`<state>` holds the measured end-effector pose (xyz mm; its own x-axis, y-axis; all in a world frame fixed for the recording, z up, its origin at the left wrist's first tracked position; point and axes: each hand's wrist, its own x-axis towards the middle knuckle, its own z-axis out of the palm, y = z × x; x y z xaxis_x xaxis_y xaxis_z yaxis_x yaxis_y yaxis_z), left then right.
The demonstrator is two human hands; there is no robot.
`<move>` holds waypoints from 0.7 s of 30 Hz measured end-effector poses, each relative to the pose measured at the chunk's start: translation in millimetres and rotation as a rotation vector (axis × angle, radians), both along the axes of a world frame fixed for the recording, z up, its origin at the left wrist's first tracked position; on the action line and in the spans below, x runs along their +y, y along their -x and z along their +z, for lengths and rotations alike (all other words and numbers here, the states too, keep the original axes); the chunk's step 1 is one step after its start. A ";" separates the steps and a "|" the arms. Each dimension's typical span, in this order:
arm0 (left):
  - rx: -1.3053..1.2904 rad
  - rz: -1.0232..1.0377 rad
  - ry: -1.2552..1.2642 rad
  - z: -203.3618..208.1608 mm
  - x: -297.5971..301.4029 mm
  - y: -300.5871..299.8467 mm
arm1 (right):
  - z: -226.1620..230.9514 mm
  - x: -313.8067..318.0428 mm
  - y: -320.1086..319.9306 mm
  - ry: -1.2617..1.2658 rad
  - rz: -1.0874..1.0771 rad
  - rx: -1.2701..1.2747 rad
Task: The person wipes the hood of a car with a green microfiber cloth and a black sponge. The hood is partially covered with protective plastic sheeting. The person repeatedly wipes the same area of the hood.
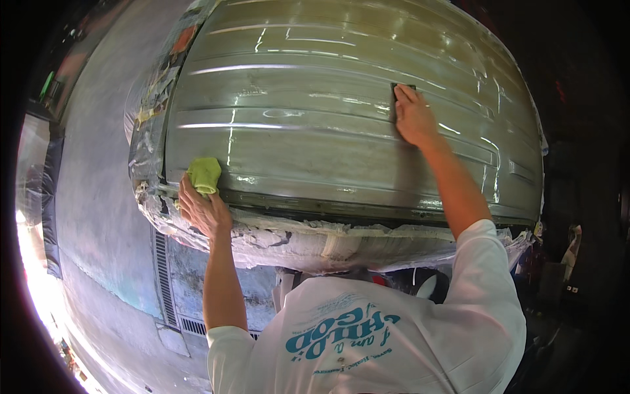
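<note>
A wet, ribbed vehicle roof [295, 151], grey-green and shiny, stretches out in front of me. My left hand [202, 207] is at its near left corner, fingers closed round a bunched yellow-green cloth [205, 174]. Farther out and to the right, my right hand [415, 118] lies on the roof with its fingers together over a dark sanding pad [395, 98]. Only the edges of that pad show, and the rest is under the fingers. Light streaks shine along the ribs.
Masking plastic and tape [315, 243] wrap the roof's near edge, and taped masking [154, 118] runs down its left side. Left of the vehicle lies a concrete floor [98, 151] with a drain grate [164, 279]. The right side is dark.
</note>
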<state>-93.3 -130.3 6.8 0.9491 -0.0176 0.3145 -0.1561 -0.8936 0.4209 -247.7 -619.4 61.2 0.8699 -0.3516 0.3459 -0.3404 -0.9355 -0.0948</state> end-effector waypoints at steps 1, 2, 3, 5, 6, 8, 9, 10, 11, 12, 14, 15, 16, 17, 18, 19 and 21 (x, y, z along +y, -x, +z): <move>-0.003 0.004 0.000 -0.3 1.2 0.2 | -1.3 7.2 -9.1 -0.022 -0.052 -0.008; -0.003 -0.005 0.002 -3.1 -0.4 2.0 | -6.8 23.6 -29.2 -0.120 -0.029 0.049; -0.024 0.010 -0.053 -9.8 1.1 0.1 | -11.4 45.2 -63.7 -0.209 -0.002 0.100; -0.009 -0.011 -0.007 -6.4 -6.1 -1.0 | -25.3 97.0 -123.9 -0.060 0.201 -0.124; -0.022 -0.029 0.004 -3.0 -8.0 -1.2 | -21.5 109.4 -154.3 -0.111 0.199 -0.032; -0.061 -0.033 0.014 -9.4 -3.9 -6.2 | -1.9 139.7 -175.2 -0.168 0.136 -0.066; -0.035 -0.015 0.017 -5.0 -3.3 -6.0 | 0.8 132.4 -166.1 -0.199 0.143 -0.072; -0.001 0.006 0.020 -1.7 -1.4 -3.4 | 1.5 122.6 -150.7 -0.230 0.153 -0.070; -0.012 0.006 0.010 -1.6 0.5 -4.3 | 2.7 108.2 -131.7 -0.262 0.159 -0.070; -0.021 0.014 0.008 -4.4 3.0 -5.2 | 4.0 85.3 -106.0 -0.248 0.109 -0.032; -0.066 -0.001 0.021 -11.9 12.5 -8.1 | 0.8 23.9 -34.4 -0.148 0.061 -0.075; -0.058 0.003 0.016 -10.3 11.8 -6.5 | -8.8 -16.5 3.1 -0.216 -0.053 -0.082; -0.052 0.029 0.009 -9.6 16.1 -3.6 | 7.8 -39.8 39.2 -0.215 -0.109 -0.040; -0.068 0.014 0.019 -13.1 13.9 -6.9 | 10.2 -71.0 78.2 -0.178 -0.222 -0.069; -0.080 -0.001 0.028 -18.0 13.8 -9.4 | 7.8 -111.9 121.7 -0.104 -0.293 -0.061; -0.091 -0.018 0.028 -20.4 13.2 -10.1 | 5.1 -140.4 152.5 -0.038 -0.367 -0.050; -0.019 0.013 -0.019 -7.5 1.7 -2.7 | 12.0 -151.5 164.5 -0.063 -0.457 -0.047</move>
<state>-90.6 -128.6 -0.7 0.9431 -0.0112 0.3323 -0.1519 -0.9035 0.4007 -412.2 -770.9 73.2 0.6049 -0.7166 0.3473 -0.7102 -0.6827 -0.1719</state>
